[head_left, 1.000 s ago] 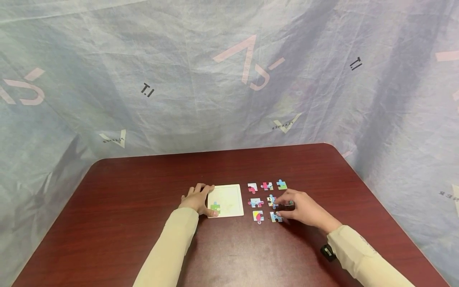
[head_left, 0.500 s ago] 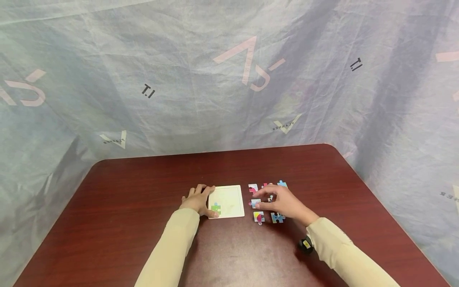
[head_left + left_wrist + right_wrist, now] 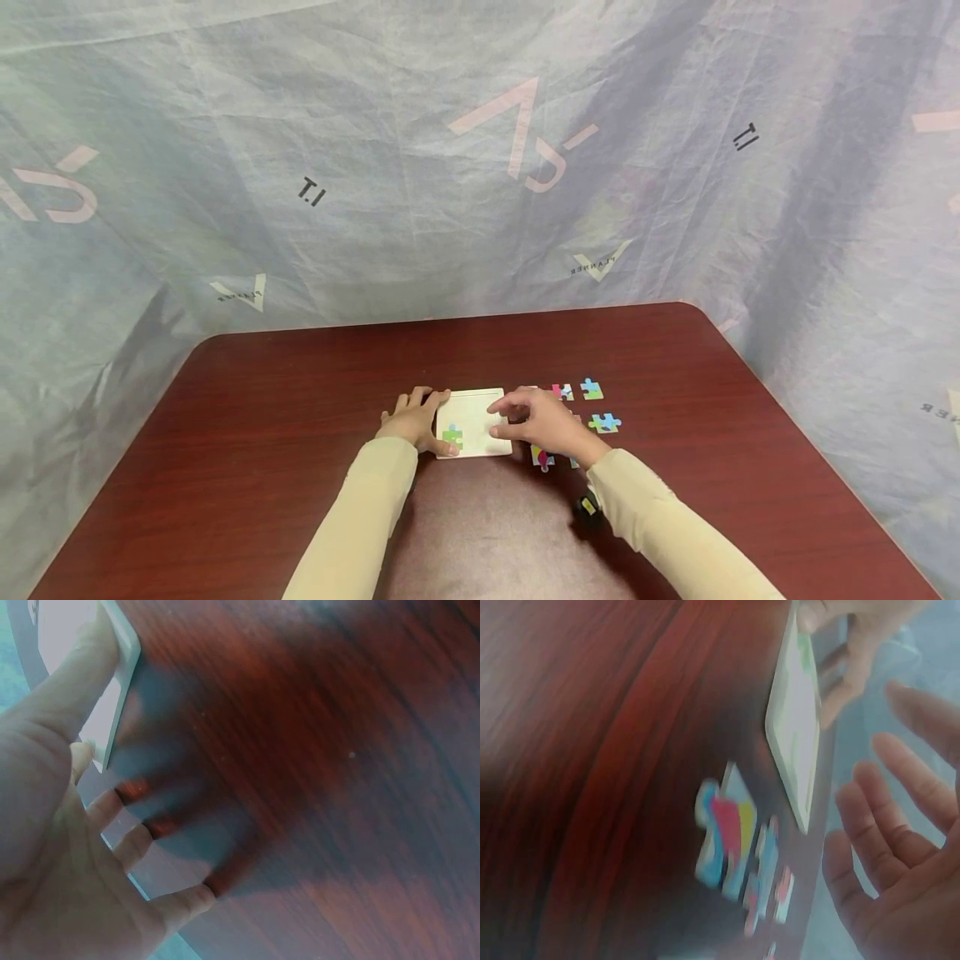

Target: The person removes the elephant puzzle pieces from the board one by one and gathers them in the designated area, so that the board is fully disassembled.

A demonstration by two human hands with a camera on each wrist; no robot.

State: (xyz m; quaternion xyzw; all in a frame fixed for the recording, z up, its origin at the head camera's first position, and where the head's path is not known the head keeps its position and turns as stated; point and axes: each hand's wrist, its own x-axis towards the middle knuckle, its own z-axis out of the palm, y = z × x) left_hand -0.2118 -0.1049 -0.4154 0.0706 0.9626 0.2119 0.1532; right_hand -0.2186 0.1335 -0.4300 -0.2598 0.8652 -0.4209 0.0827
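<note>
A square pale puzzle tray lies on the table, with one green and blue jigsaw piece in its near left corner. My left hand spans the tray's left side; thumb and index finger rest on its corners, and the other fingers spread onto the table in the left wrist view. Above the tray's right edge hovers my right hand, its fingers loosely bent and apart from the thumb. The right wrist view shows nothing held in that right hand. Part of the loose pieces is hidden beneath it.
Loose jigsaw pieces lie right of the tray, among them a blue and green piece and another at the back. A pink and yellow piece shows in the right wrist view. A grey printed cloth hangs behind the dark red table.
My right hand has moved left from the far column of loose pieces to the tray's right edge, uncovering pieces on the right. My left hand stays on the tray.
</note>
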